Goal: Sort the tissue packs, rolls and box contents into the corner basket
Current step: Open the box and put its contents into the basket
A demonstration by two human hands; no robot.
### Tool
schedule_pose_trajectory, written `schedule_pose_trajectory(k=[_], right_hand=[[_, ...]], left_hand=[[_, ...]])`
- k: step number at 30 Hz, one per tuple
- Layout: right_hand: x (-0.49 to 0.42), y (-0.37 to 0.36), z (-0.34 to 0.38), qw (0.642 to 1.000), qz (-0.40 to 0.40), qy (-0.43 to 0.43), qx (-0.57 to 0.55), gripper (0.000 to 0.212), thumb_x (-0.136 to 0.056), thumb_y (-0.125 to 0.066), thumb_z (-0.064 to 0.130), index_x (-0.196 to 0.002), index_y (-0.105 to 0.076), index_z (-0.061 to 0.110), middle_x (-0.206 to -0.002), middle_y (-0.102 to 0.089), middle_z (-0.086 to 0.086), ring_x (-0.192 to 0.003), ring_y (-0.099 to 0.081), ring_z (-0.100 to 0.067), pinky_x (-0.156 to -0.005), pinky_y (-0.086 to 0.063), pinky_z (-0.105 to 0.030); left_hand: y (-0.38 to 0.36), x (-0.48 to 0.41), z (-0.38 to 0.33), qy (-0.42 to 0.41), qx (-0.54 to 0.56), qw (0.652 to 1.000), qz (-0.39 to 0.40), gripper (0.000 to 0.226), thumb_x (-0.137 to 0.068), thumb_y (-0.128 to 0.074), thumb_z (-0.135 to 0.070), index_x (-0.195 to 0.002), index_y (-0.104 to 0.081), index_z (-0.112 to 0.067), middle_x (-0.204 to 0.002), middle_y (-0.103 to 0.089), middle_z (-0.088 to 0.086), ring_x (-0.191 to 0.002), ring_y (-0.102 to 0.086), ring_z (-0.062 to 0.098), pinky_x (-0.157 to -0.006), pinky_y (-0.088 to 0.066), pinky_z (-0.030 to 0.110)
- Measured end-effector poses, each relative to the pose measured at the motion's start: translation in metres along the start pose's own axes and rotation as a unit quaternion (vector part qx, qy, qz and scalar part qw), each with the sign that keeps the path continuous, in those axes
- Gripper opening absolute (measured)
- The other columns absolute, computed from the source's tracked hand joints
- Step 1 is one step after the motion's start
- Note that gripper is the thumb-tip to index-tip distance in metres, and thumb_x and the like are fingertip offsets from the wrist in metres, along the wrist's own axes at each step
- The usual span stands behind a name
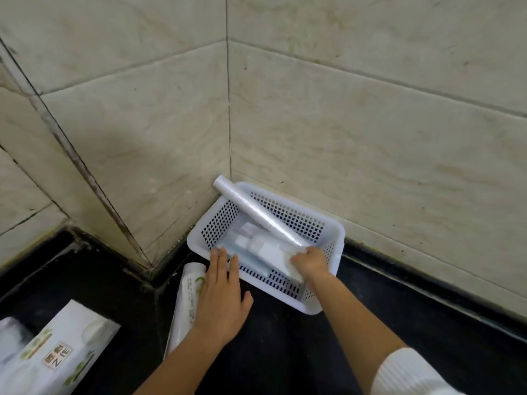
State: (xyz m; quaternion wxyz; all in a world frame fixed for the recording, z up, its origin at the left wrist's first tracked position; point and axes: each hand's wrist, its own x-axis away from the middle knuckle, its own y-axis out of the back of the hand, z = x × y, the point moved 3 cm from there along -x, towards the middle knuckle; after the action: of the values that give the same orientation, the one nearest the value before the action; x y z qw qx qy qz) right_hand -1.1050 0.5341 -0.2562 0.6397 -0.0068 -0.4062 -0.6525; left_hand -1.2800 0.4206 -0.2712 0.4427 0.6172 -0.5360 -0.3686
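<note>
1. The white plastic basket with holes (pixel 328 232) sits low in the middle of the frame, pushed into the tiled corner so it stays put.
2. A long clear plastic roll (pixel 256 210) leans across it, one end poking over the back rim. It looks too long to lie flat.
3. The right hand (pixel 309 262) is curled around a white tissue pack (pixel 275 253) inside the basket.
4. The left hand (pixel 221 297) is open and flat, fingers touching the front rim, maybe steadying it.
5. A white printed roll (pixel 188 297) lies under that hand, and a white tissue box (pixel 61 350) waits at lower left.
</note>
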Motion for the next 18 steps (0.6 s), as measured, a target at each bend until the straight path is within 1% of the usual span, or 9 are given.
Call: schedule_pose_trajectory(k=[2,4,6,9,11,12,14,17,18], right_hand=[[-0.006,0.001,0.003,0.998,0.025,-0.024,0.043,0.03,-0.086,-0.057,0.01,-0.115,-0.053,0.003,-0.089,-0.058,-0.008,-0.085,-0.06,-0.027,-0.07,-0.05,-0.036],[-0.008,-0.001,0.005,0.993,0.074,-0.038,0.083,0.025,-0.082,-0.062,0.007,-0.104,-0.051,0.006,-0.087,-0.053,-0.006,-0.09,-0.056,-0.026,-0.077,-0.049,-0.037],[-0.008,-0.002,0.011,0.973,0.141,-0.003,0.184,0.012,-0.084,-0.061,0.004,-0.086,-0.051,0.011,-0.081,-0.048,-0.002,-0.094,-0.052,-0.025,-0.082,-0.047,-0.034],[-0.011,-0.007,0.015,0.931,0.167,0.039,0.323,0.023,-0.081,-0.06,0.004,-0.064,-0.047,0.014,-0.07,-0.048,-0.004,-0.072,-0.052,-0.022,-0.063,-0.045,-0.028],[-0.01,-0.01,0.017,0.901,0.147,0.074,0.4,0.015,-0.08,-0.06,0.011,-0.068,-0.051,0.011,-0.071,-0.052,-0.002,-0.061,-0.052,-0.017,-0.056,-0.044,-0.026],[-0.01,-0.012,0.016,0.881,0.136,0.094,0.444,0.01,-0.082,-0.059,0.016,-0.077,-0.054,0.009,-0.077,-0.054,-0.001,-0.065,-0.052,-0.017,-0.061,-0.044,-0.027],[-0.009,-0.017,0.015,0.855,0.125,0.121,0.488,0.016,-0.085,-0.057,0.025,-0.094,-0.054,0.012,-0.089,-0.055,-0.002,-0.078,-0.053,-0.02,-0.072,-0.045,-0.032],[-0.004,-0.016,0.022,0.847,0.112,0.166,0.493,0.014,-0.085,-0.056,0.025,-0.091,-0.055,0.013,-0.098,-0.061,-0.005,-0.085,-0.057,-0.023,-0.075,-0.051,-0.034],[-0.003,-0.015,0.025,0.851,0.106,0.182,0.481,0.018,-0.084,-0.056,0.023,-0.097,-0.058,0.01,-0.104,-0.062,-0.008,-0.088,-0.059,-0.024,-0.077,-0.054,-0.036]], left_hand=[[-0.001,-0.001,0.0,0.002,-0.005,1.0,0.002,0.082,-0.091,-0.048,-0.042,-0.152,-0.003,-0.011,-0.161,0.013,0.012,-0.145,0.023,0.023,-0.117,-0.021,0.046],[-0.002,-0.001,0.0,0.002,-0.01,1.0,0.003,0.084,-0.09,-0.05,-0.042,-0.152,-0.003,-0.012,-0.161,0.012,0.014,-0.143,0.024,0.023,-0.116,-0.022,0.046],[-0.004,0.0,0.001,0.003,-0.021,1.0,0.005,0.086,-0.088,-0.049,-0.043,-0.152,0.0,-0.013,-0.161,0.012,0.014,-0.142,0.027,0.022,-0.116,-0.021,0.045],[-0.005,-0.001,0.002,0.003,-0.027,1.0,0.003,0.09,-0.086,-0.051,-0.046,-0.152,0.001,-0.015,-0.161,0.013,0.013,-0.143,0.025,0.024,-0.115,-0.023,0.043],[-0.006,-0.001,0.002,0.001,-0.031,1.0,-0.001,0.092,-0.085,-0.052,-0.047,-0.152,0.001,-0.015,-0.16,0.013,0.014,-0.144,0.024,0.024,-0.115,-0.024,0.043],[-0.007,-0.002,0.002,0.0,-0.031,1.0,-0.001,0.093,-0.084,-0.052,-0.048,-0.152,0.003,-0.016,-0.16,0.014,0.013,-0.143,0.024,0.024,-0.115,-0.024,0.043],[-0.007,-0.002,0.003,0.001,-0.025,1.0,0.005,0.096,-0.084,-0.054,-0.048,-0.151,0.006,-0.017,-0.16,0.016,0.012,-0.142,0.027,0.023,-0.115,-0.023,0.043],[-0.002,-0.002,0.004,-0.012,0.0,0.999,0.033,0.097,-0.084,-0.057,-0.046,-0.151,0.007,-0.019,-0.16,0.018,0.008,-0.142,0.027,0.021,-0.117,-0.017,0.045],[0.002,-0.002,0.005,-0.02,0.026,0.999,0.043,0.095,-0.085,-0.057,-0.044,-0.152,0.005,-0.02,-0.16,0.018,0.007,-0.144,0.025,0.02,-0.117,-0.015,0.047]])
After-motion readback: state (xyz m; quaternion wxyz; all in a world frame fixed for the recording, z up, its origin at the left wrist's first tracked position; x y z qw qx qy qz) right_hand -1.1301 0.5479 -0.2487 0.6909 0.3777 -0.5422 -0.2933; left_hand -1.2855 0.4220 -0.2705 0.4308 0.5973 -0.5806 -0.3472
